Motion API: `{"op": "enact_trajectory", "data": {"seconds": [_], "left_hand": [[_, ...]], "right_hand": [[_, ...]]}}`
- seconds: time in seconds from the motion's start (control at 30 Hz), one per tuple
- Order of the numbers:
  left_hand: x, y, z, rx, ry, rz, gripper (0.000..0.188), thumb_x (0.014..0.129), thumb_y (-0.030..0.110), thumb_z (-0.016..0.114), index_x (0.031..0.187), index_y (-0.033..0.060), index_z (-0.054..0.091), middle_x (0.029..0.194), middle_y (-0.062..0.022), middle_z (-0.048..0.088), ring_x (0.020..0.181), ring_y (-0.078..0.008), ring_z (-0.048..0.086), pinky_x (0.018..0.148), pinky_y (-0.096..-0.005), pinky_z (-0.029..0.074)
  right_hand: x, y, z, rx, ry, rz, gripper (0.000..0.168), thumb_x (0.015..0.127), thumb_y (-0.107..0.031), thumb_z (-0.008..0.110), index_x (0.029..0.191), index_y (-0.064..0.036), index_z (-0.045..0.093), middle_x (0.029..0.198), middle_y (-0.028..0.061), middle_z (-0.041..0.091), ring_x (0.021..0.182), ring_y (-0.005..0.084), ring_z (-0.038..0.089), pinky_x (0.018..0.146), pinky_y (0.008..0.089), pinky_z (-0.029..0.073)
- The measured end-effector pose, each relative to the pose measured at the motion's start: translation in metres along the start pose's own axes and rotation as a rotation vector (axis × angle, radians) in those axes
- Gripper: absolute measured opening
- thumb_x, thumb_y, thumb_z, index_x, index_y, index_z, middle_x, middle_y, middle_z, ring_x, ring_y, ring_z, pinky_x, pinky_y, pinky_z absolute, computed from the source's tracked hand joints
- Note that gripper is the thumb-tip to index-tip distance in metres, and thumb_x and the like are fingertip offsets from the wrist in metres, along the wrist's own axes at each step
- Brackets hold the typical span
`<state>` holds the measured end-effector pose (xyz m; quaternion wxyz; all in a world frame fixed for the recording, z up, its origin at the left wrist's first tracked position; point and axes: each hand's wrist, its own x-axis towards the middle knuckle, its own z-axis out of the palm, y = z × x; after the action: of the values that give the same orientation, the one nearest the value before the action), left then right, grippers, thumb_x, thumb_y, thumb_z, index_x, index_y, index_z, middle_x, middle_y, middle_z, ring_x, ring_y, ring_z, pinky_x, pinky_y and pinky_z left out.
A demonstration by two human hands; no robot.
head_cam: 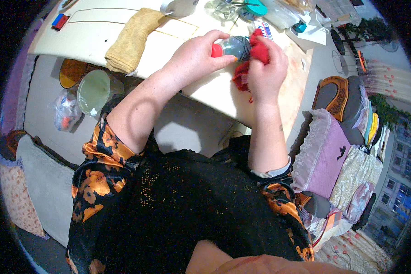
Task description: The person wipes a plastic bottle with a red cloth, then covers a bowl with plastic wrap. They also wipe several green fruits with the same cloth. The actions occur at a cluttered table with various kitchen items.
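Observation:
My left hand (209, 51) grips a clear rounded container (233, 48) with a red cap (216, 50), lying on its side just above the pale tabletop (205, 85). Dark strands or lines show at its right end. Bunched red fabric or yarn (259, 51) is in my right hand (269, 66), pressed to that end of the container. More of the red material hangs below, beside my right thumb, with a loose strand at its bottom. My right fingers partly hide where the red material meets the container.
A rolled tan towel (132, 41) lies at the table's near left edge, a red and blue block (60, 22) farther left. Along the far side stand a white vessel (179, 7), a teal lid (256, 7) and a white box (306, 37). A bin (94, 92) stands on the floor.

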<state>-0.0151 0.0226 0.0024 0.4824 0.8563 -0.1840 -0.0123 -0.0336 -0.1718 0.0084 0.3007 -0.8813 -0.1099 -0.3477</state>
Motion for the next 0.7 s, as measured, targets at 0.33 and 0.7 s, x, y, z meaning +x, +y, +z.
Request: {"op": "enact_trajectory", "data": {"seconds": [0.33,0.7], "left_hand": [[0.001,0.009,0.002,0.022,-0.019,-0.019,0.057,0.082,0.041,0.077,0.127,0.0093,0.061,0.090,-0.0124,0.070,0.083,-0.0240,0.068,0.077,-0.0366,0.054],[0.001,-0.001,0.003,0.015,0.022,0.019,0.056,0.083,0.038,0.078,0.127,0.0098,0.060,0.088,-0.0124,0.070,0.081,-0.0238,0.068,0.076,-0.0359,0.055]], "right_hand": [[-0.001,0.027,-0.002,0.099,0.044,0.279,0.029,0.074,-0.001,0.061,0.101,-0.004,0.070,0.103,0.0164,0.069,0.098,0.0364,0.064,0.091,0.0449,0.049],[-0.003,-0.017,-0.006,0.034,-0.006,-0.073,0.035,0.070,0.002,0.063,0.104,-0.007,0.069,0.107,0.0152,0.067,0.104,0.0349,0.061,0.095,0.0443,0.047]]}}
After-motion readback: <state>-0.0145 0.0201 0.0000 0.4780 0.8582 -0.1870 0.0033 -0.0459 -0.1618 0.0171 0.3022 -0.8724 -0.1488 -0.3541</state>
